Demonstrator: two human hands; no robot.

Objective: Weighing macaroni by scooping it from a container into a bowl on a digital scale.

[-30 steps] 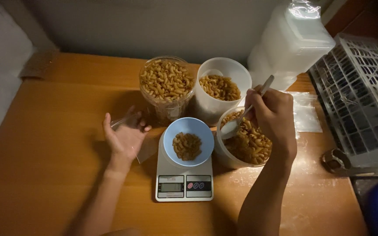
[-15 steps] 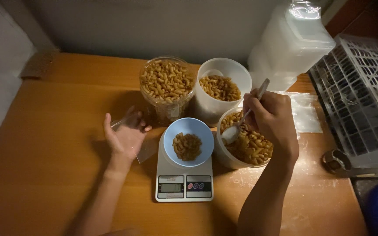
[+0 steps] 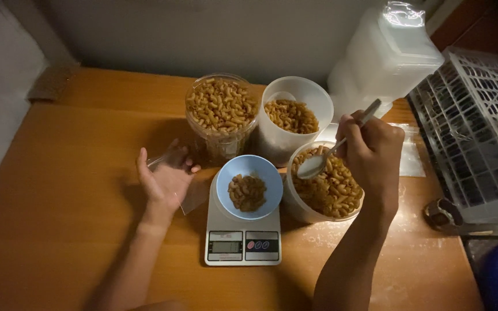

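Three tubs of macaroni stand behind the scale (image 3: 242, 236) on the bench (image 3: 64, 190). My right hand (image 3: 373, 152) keeps its closed grip on the spoon (image 3: 332, 151), whose bowl has dipped from above the nearest tub (image 3: 324, 187) onto its pasta. My left hand (image 3: 165, 175) stays open, fingers spread on a clear plastic bag (image 3: 188, 193). Blue bowl (image 3: 249, 187) unchanged atop the scale.

On the wooden table (image 3: 76, 190), a blue bowl of macaroni (image 3: 248, 187) sits on a white kitchen scale (image 3: 242, 245). Right of it, your right hand (image 3: 373, 155) holds a metal spoon (image 3: 332, 151) over a white tub of macaroni (image 3: 324, 187). Behind stand a clear plastic jar of macaroni (image 3: 221, 115) and another white tub (image 3: 295, 112). Your left hand (image 3: 165, 178) lies left of the scale.
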